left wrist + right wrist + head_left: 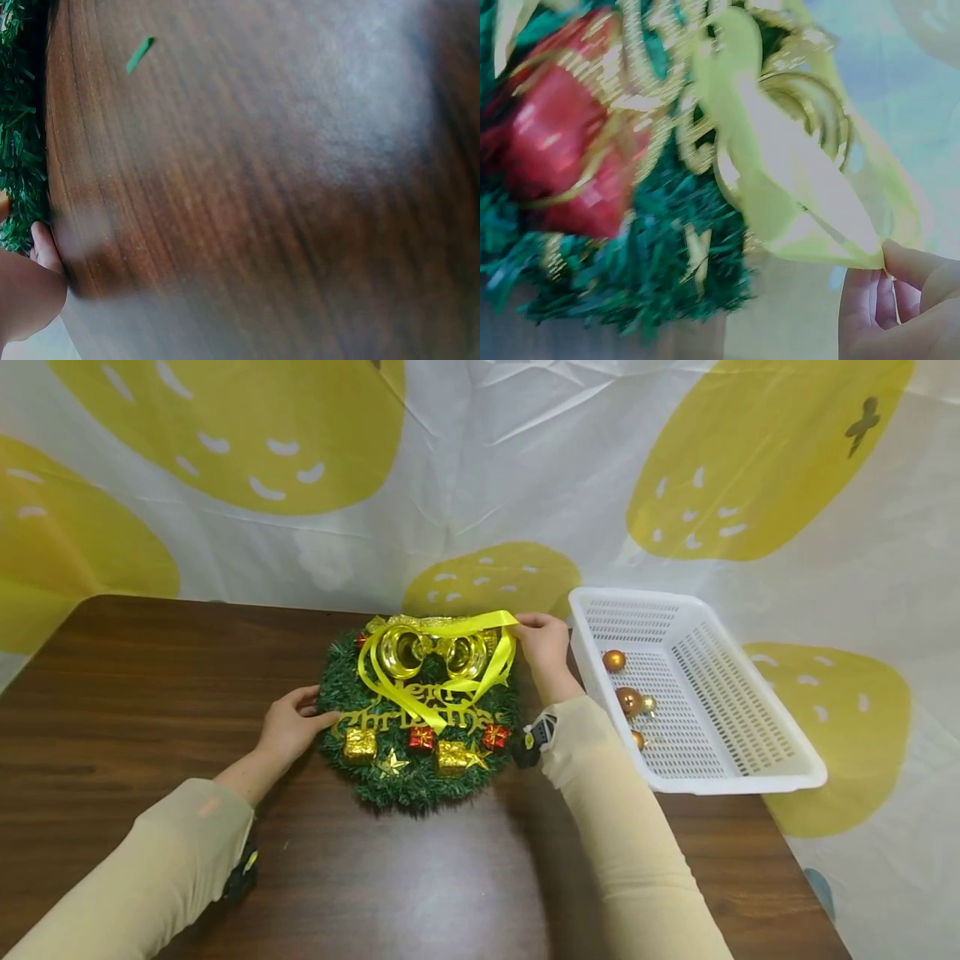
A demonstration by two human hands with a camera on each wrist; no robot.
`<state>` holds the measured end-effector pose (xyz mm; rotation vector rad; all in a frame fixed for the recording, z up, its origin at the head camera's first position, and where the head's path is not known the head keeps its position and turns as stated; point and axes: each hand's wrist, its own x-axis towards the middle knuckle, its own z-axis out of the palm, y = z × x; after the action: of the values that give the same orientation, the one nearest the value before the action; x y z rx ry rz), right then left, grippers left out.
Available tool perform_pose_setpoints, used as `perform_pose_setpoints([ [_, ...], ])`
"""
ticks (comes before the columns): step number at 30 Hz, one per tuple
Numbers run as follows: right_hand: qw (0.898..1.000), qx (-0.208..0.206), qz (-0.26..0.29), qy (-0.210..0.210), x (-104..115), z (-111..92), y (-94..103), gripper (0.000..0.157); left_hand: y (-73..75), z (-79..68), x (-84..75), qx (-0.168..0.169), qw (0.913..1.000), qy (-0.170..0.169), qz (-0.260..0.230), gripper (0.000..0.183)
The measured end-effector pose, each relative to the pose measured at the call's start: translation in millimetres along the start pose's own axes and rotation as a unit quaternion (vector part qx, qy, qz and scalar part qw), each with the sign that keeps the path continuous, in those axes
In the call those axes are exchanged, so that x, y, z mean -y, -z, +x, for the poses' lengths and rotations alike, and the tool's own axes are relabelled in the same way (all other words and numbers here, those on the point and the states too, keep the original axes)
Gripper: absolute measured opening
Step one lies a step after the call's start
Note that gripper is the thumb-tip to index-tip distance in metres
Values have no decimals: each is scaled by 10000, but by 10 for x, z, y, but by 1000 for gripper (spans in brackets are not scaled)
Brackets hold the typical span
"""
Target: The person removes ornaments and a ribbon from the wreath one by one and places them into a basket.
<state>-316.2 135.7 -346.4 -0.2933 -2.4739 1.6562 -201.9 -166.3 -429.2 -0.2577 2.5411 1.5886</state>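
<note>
A green Christmas wreath (420, 793) lies on the table, with gold bells (401, 652), gold "Merry Christmas" lettering (367, 720) and small red and gold gift boxes (451, 758) on it. My left hand (291, 727) grips the wreath's left edge, thumb on top; in the left wrist view only part of that hand (26, 292) shows beside the green tinsel (19, 135). At the upper right, my right hand (547, 647) pinches a yellow ribbon (480, 623) between thumb and fingertips. The ribbon loops down over the bells and lettering.
Right of the wreath stands a white perforated basket (787, 783) holding several small baubles (614, 661). A patterned cloth (465, 477) hangs behind the wooden table (187, 693). One loose green strand (139, 54) lies on the tabletop.
</note>
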Motion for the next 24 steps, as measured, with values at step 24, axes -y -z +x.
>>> perform_pose_setpoints([
  [24, 9864, 20, 1622, -265, 461, -33, 213, 11, -5, -7, -4, 26, 10000, -60, -50, 66],
])
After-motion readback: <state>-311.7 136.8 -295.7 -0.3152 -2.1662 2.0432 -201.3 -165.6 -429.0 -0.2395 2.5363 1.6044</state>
